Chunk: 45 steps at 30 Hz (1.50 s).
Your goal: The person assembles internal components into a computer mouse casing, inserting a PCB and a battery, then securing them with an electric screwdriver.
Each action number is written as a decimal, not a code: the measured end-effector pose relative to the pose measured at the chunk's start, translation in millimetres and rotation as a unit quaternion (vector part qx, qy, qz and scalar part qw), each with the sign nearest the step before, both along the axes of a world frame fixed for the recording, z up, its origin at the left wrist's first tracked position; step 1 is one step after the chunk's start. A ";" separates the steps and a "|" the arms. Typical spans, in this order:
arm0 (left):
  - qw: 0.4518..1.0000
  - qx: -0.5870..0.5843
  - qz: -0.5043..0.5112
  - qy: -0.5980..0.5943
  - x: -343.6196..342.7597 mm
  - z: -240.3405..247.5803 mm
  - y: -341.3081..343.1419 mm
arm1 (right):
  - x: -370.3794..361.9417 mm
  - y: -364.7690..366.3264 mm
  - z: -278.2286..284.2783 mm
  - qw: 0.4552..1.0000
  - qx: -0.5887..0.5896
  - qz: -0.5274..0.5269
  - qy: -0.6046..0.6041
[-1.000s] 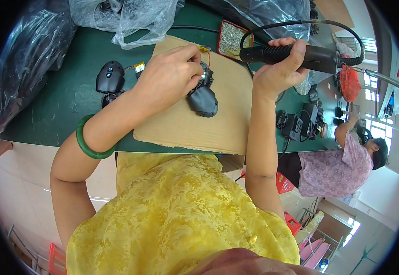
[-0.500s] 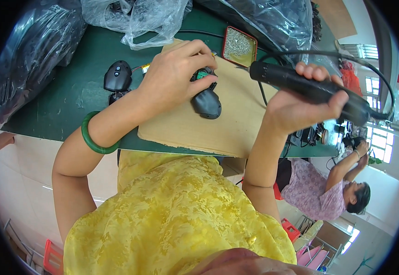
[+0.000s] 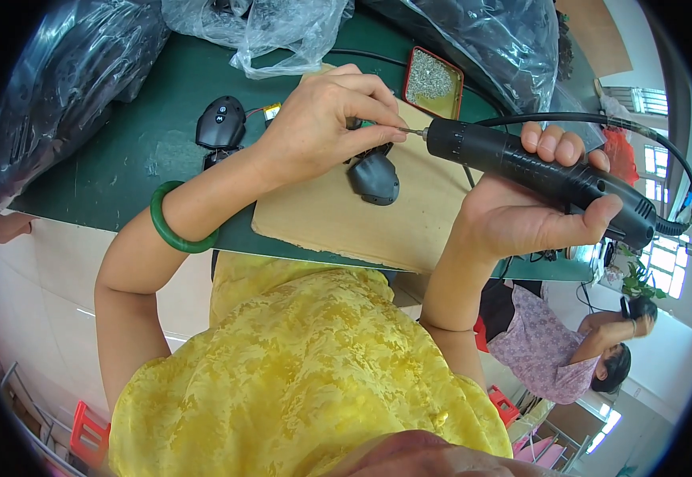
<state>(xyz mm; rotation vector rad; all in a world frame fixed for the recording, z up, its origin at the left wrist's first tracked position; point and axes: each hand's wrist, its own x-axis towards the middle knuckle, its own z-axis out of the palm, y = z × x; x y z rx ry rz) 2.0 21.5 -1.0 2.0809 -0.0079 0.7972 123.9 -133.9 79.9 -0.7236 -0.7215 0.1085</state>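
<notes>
My right hand (image 3: 525,211) grips a black electric screwdriver (image 3: 513,159), which lies nearly level and points left. Its thin bit reaches my left hand (image 3: 338,115), whose thumb and fingertips are pinched together at the tip. Whatever they hold is too small to make out. Beneath that hand, a black rounded plastic housing (image 3: 375,179) rests on a cardboard sheet (image 3: 322,219), partly hidden by the fingers. To the left, another black rounded housing (image 3: 221,122) lies on the green table, with thin wires leading to a small silver-and-yellow battery (image 3: 271,112).
A red-rimmed tray (image 3: 460,89) of small metal screws stands beyond the cardboard. Plastic bags fill the far left (image 3: 68,103), far middle (image 3: 282,36) and far right (image 3: 497,52). The screwdriver's cable (image 3: 684,163) loops at right. A co-worker (image 3: 549,342) sits at the right.
The screwdriver has turned and moved so its bit meets my left fingertips. My left hand has left the housing and is now pinched at the bit. The view has shifted slightly.
</notes>
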 end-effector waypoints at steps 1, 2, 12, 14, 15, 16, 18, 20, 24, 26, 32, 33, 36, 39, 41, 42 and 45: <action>1.000 -0.002 -0.003 0.002 -0.4 -0.4 0.1 | -0.3 0.5 -0.7 1.000 0.002 0.003 0.000; 1.000 -0.004 -0.006 0.005 -1.2 -0.9 0.2 | -0.6 1.0 -1.5 1.000 0.002 0.005 0.002; 0.988 -0.013 0.009 0.152 -5.2 8.5 18.4 | 0.2 6.5 -12.6 0.999 -0.028 -0.026 0.002; 0.991 0.038 0.006 0.126 -5.5 2.8 24.3 | -0.1 10.9 -21.2 0.999 -0.029 -0.011 0.010; 0.991 0.090 0.004 0.097 -5.5 0.2 25.8 | -0.7 13.2 -25.7 0.999 -0.031 -0.010 0.013; 0.989 0.100 -0.001 0.107 -5.5 -1.4 26.2 | -1.7 15.4 -29.9 0.999 -0.048 -0.017 0.011; 0.987 0.099 -0.007 0.128 -5.2 -4.0 24.7 | -3.1 20.3 -37.3 0.998 -0.055 -0.019 0.017; 0.984 0.098 -0.012 0.149 -5.4 -5.6 23.4 | -8.0 25.2 -40.5 0.997 -0.075 -0.025 0.012; 0.983 0.100 -0.022 0.152 -6.6 -9.9 23.8 | -9.5 30.9 -45.6 0.995 -0.098 -0.029 0.001; 0.984 0.097 -0.025 0.150 -6.2 -10.0 24.2 | -9.5 32.2 -45.7 0.994 -0.103 -0.033 -0.001; 0.979 0.083 -0.045 0.180 -6.9 -9.1 23.9 | -7.2 33.6 -49.7 0.995 -0.094 -0.009 0.011; 0.980 0.086 -0.046 0.171 -6.8 -10.6 23.9 | -6.1 33.5 -51.0 0.997 -0.081 0.000 0.012; 0.982 0.091 -0.045 0.157 -6.3 -13.8 24.5 | -5.0 33.7 -52.6 0.997 -0.068 0.014 0.014; 0.983 0.094 -0.042 0.153 -6.0 -14.2 23.6 | -3.5 33.3 -53.8 0.997 -0.066 0.025 0.015; 0.983 0.094 -0.041 0.154 -5.4 -14.8 23.0 | -3.0 33.0 -54.4 0.997 -0.064 0.030 0.015; 0.983 0.093 -0.042 0.151 -5.1 -15.6 23.2 | -3.2 33.2 -54.4 0.998 -0.062 0.030 0.015; 0.984 0.095 -0.040 0.147 -5.4 -15.9 22.9 | -3.3 33.6 -54.5 0.998 -0.063 0.030 0.007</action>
